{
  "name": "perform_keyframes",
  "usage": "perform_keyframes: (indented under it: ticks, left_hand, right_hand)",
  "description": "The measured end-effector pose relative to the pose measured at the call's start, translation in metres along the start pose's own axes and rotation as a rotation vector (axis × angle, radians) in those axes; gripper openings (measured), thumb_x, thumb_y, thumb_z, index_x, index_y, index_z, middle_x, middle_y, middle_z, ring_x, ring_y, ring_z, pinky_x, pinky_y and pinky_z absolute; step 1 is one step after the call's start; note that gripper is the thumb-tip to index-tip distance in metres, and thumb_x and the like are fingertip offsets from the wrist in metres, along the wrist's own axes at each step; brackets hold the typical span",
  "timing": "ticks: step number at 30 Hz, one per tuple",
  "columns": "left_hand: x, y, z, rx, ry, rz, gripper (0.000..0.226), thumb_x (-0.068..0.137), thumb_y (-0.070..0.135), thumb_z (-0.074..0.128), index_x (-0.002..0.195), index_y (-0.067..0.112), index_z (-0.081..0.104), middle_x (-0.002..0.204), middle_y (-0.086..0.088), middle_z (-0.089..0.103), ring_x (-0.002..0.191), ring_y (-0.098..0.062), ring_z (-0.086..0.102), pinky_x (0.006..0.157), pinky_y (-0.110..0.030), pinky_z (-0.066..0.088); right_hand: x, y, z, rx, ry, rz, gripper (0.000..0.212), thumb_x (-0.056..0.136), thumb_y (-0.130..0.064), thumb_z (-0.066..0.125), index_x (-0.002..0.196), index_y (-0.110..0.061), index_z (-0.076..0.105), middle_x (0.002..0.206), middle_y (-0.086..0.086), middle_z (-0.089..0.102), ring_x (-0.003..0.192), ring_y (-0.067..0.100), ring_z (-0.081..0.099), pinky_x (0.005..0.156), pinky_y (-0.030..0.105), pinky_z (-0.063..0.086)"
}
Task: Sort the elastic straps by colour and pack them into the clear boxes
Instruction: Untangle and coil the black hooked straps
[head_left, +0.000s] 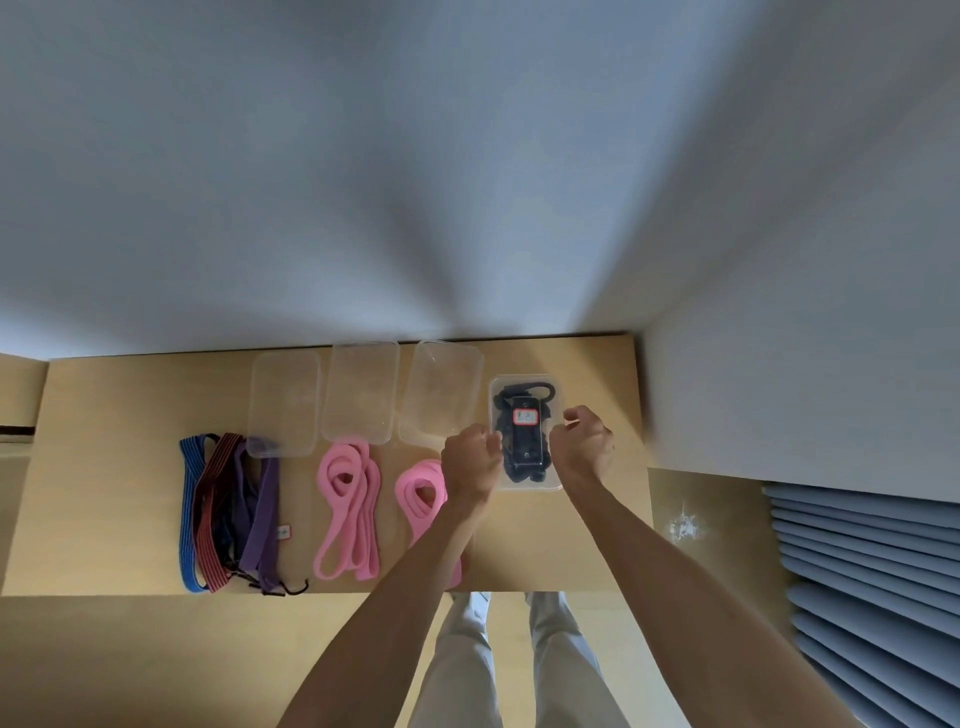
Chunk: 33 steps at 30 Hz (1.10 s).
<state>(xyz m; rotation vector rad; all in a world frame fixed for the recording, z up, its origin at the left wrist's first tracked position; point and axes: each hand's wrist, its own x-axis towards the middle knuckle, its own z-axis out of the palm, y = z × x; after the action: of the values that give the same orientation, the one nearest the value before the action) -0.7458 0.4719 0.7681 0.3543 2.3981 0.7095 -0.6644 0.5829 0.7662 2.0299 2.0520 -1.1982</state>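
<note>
Clear box (526, 486) of black straps (521, 470) | left hand (471, 462), right hand (584, 448) curled at its sides, grip unclear

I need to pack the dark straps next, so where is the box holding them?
In the head view, the box of black straps sits far right in the row, between the left hand and right hand.

One head-worn wide-angle camera looks steeply down and forward from above the person's own legs, near enough that both forearms reach up from the bottom edge to the wooden table (597, 545), with the grey wall (415, 156) filling the upper half.
</note>
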Motion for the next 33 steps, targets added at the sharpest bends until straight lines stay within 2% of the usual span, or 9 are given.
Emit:
perform_keyframes:
  ticks: [4,8,11,14,18,23,25,29,33]
  left_hand:
    - [-0.013,-0.011,0.003,-0.028,-0.087,-0.007,0.020,0.086,0.005,0.069,0.106,0.000,0.067,0.090,-0.009,0.073,0.077,-0.027,0.068,0.073,-0.042,0.058]
    - [-0.020,-0.022,0.009,-0.086,-0.055,0.008,0.009,0.090,-0.005,0.063,0.097,-0.002,0.069,0.080,-0.011,0.071,0.072,-0.027,0.066,0.066,-0.040,0.056]
    - [-0.023,-0.023,0.011,-0.111,-0.037,0.012,0.011,0.091,-0.004,0.063,0.100,-0.004,0.070,0.083,-0.015,0.072,0.075,-0.028,0.067,0.067,-0.039,0.054]
    - [-0.028,-0.027,0.008,-0.155,-0.029,-0.062,0.027,0.093,0.011,0.069,0.116,-0.004,0.069,0.107,-0.014,0.073,0.094,-0.026,0.068,0.083,-0.026,0.051]
    - [-0.036,-0.034,0.012,-0.172,-0.040,-0.093,0.022,0.088,0.010,0.074,0.105,-0.004,0.072,0.107,-0.013,0.074,0.089,-0.018,0.065,0.071,-0.004,0.041]
    - [-0.035,-0.028,0.013,-0.117,-0.062,-0.057,0.009,0.086,0.003,0.069,0.088,-0.005,0.068,0.086,-0.016,0.069,0.080,-0.024,0.062,0.070,-0.029,0.045]
    - [-0.029,-0.021,0.010,-0.082,-0.057,-0.056,0.011,0.084,0.005,0.069,0.091,-0.004,0.068,0.087,-0.012,0.068,0.081,-0.023,0.061,0.069,-0.028,0.043]
    - [-0.023,-0.010,0.001,-0.070,-0.004,-0.114,0.030,0.094,0.020,0.062,0.116,0.002,0.071,0.113,-0.010,0.074,0.101,-0.026,0.069,0.081,-0.028,0.051]
    - [-0.030,-0.017,0.002,-0.063,0.028,-0.145,0.018,0.093,0.010,0.058,0.098,0.004,0.073,0.098,-0.010,0.074,0.094,-0.031,0.067,0.068,-0.026,0.041]
  right_hand:
    - [-0.015,0.022,-0.001,-0.052,-0.023,-0.014,0.027,0.088,-0.005,0.060,0.112,-0.011,0.071,0.103,0.011,0.073,0.092,0.029,0.065,0.074,0.030,0.050]
    - [-0.019,0.030,0.005,-0.036,-0.001,-0.049,0.019,0.092,-0.001,0.060,0.108,-0.005,0.070,0.098,0.015,0.073,0.088,0.032,0.066,0.078,0.041,0.057]
    - [-0.022,0.032,0.006,-0.097,-0.009,-0.064,0.017,0.098,-0.011,0.056,0.110,-0.007,0.067,0.099,0.014,0.073,0.088,0.032,0.066,0.079,0.041,0.057]
    - [-0.032,0.039,0.006,-0.149,-0.059,-0.031,0.023,0.097,-0.020,0.049,0.109,-0.010,0.066,0.096,0.012,0.072,0.084,0.029,0.065,0.079,0.037,0.057]
    - [-0.043,0.051,0.005,-0.067,-0.133,-0.014,0.036,0.087,-0.010,0.056,0.122,-0.012,0.063,0.106,0.015,0.070,0.087,0.031,0.063,0.073,0.032,0.053]
    - [-0.041,0.046,-0.002,0.037,-0.140,0.029,0.038,0.086,-0.002,0.054,0.122,-0.010,0.064,0.109,0.017,0.069,0.087,0.032,0.065,0.075,0.036,0.057]
    - [-0.038,0.040,-0.004,-0.017,-0.182,0.065,0.037,0.086,-0.005,0.056,0.122,-0.012,0.063,0.109,0.015,0.070,0.094,0.032,0.066,0.080,0.036,0.057]
    - [-0.033,0.029,-0.008,-0.115,-0.208,0.085,0.036,0.089,-0.012,0.059,0.124,-0.012,0.061,0.116,0.012,0.068,0.106,0.030,0.064,0.086,0.031,0.050]
    - [-0.043,0.029,-0.006,-0.154,-0.106,0.086,0.024,0.095,-0.015,0.055,0.113,-0.007,0.069,0.110,0.011,0.071,0.099,0.027,0.067,0.083,0.030,0.053]
